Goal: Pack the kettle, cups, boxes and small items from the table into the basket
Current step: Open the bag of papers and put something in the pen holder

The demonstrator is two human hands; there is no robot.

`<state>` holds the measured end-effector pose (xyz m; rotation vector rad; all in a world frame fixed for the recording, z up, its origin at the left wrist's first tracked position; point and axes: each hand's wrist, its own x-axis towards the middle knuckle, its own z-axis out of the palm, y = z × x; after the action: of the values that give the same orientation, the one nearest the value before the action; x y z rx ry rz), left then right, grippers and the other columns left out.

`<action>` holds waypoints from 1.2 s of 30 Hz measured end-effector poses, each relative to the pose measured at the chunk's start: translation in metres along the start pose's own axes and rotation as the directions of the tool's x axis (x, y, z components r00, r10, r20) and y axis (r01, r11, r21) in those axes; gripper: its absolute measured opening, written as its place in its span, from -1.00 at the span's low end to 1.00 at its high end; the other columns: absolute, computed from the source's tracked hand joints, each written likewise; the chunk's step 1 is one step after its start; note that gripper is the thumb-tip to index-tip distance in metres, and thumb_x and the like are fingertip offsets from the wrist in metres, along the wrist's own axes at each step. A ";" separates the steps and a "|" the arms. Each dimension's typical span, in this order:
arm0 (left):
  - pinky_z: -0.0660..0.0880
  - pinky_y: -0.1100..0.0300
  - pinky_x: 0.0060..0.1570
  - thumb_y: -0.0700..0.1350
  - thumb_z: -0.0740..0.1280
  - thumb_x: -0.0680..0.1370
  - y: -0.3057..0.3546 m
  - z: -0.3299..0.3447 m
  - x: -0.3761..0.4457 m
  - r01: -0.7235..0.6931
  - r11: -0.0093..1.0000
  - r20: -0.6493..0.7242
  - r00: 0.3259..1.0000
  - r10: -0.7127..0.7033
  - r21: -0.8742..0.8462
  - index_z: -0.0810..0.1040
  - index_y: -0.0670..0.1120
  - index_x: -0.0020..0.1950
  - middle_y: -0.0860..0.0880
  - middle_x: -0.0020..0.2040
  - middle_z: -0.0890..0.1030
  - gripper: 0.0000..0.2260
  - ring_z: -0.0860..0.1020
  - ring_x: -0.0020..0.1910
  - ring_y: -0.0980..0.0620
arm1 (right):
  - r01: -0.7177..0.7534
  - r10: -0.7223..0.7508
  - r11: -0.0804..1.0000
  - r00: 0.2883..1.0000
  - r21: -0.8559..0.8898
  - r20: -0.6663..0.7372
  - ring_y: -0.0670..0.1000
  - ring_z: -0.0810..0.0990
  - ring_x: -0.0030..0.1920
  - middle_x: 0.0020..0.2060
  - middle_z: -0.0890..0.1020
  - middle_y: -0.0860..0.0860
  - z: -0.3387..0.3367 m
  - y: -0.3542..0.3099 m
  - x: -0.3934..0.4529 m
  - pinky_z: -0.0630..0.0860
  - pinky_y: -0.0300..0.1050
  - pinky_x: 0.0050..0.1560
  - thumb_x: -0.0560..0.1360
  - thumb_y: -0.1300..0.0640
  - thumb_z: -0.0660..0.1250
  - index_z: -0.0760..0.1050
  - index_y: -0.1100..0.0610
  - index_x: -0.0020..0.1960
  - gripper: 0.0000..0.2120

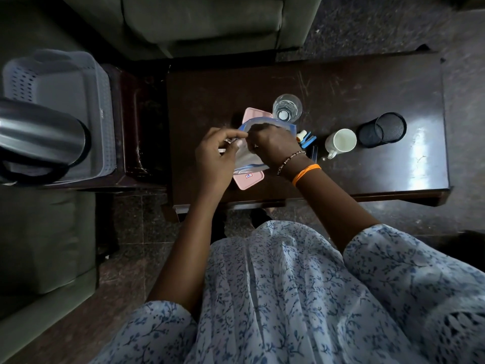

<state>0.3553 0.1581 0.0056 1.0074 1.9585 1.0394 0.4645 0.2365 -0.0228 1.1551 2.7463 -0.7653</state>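
Over the dark wooden table (341, 88), my left hand (214, 156) and my right hand (273, 147) both pinch a clear plastic zip bag (262, 122) with a blue rim. The bag hangs above a pink lidded box (249, 178) lying on the table. Behind it stands a clear glass (287, 107). To the right lie small blue and white items (305, 139), a white mug (339, 141) and a black mesh cup (381, 130). The grey basket (65, 82) sits at the left, with the steel kettle (39, 137) standing in it.
A dark side stand (131, 127) carries the basket, left of the table. A grey-green sofa (204, 22) lies beyond the table, another cushion (39, 245) at the left. My patterned dress fills the foreground.
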 end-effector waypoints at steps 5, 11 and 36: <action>0.47 0.29 -0.08 -0.31 0.32 0.45 -0.001 0.004 0.004 0.026 0.998 0.009 1.000 -0.027 0.060 0.63 -0.07 -0.04 -0.04 -0.02 0.57 -0.81 0.58 -0.07 0.03 | 0.100 -0.102 0.995 0.989 -0.023 -0.111 0.24 0.55 0.10 -0.11 0.64 0.25 -0.002 0.003 -0.008 0.47 0.10 -0.04 0.44 0.32 0.20 0.53 0.27 -0.12 -0.87; 0.41 0.53 -0.14 -0.37 0.23 0.47 -0.012 0.001 0.009 0.105 0.976 0.068 0.990 -0.120 0.188 0.63 -0.05 0.07 -0.03 0.11 0.58 -0.68 0.54 0.02 0.10 | 0.128 -0.113 0.990 0.974 0.066 -0.195 0.27 0.58 -0.02 -0.16 0.64 0.26 -0.005 0.014 -0.014 0.47 0.11 -0.03 0.41 0.33 0.25 0.51 0.28 -0.16 -0.93; 0.46 0.47 -0.36 -0.01 0.40 0.44 -0.003 -0.007 0.018 0.495 0.827 0.261 0.863 -0.433 -0.266 0.62 0.02 -0.16 0.18 -0.27 0.67 -0.94 0.60 -0.28 0.30 | -0.133 0.412 0.442 0.909 0.887 -0.069 -0.09 0.50 0.13 0.13 0.55 0.01 -0.021 0.005 -0.031 0.46 -0.52 -0.02 0.37 0.38 0.39 0.53 0.20 0.15 -0.64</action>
<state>0.3401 0.1699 0.0020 0.3913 1.6804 0.9036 0.4925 0.2287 0.0008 1.9133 2.1225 -2.2471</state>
